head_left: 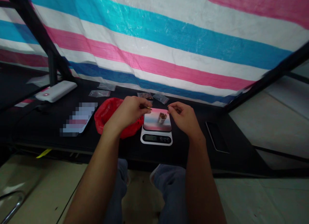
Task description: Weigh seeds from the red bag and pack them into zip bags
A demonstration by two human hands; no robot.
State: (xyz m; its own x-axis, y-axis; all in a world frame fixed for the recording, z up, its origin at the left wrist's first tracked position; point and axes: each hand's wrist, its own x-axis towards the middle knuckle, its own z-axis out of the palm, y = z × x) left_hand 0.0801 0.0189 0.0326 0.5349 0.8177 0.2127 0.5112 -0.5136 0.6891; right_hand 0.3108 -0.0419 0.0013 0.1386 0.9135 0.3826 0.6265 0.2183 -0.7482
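Note:
A white digital kitchen scale [156, 142] stands on the black table, its shiny plate reflecting pink and blue. Toward the right of that plate sits a small metal cup [162, 120] filled with small brown pieces. My left hand [131, 110] is over the scale's left rear corner, thumb and fingers pinched on a small brass-coloured piece [149, 108]. Just right of the cup is my right hand [184, 116], closed with its fingertips together. Whatever those fingertips hold, if anything, is too small to make out. The scale's display is too blurred to read.
Left of the scale lies a red plastic bag [102, 111], opened wide. Behind are a small clear bag of brown pieces [145, 95] and other clear bags [161, 98]. A phone [217, 137] lies right, a blurred-out device [80, 119] and a white power bank [56, 90] left.

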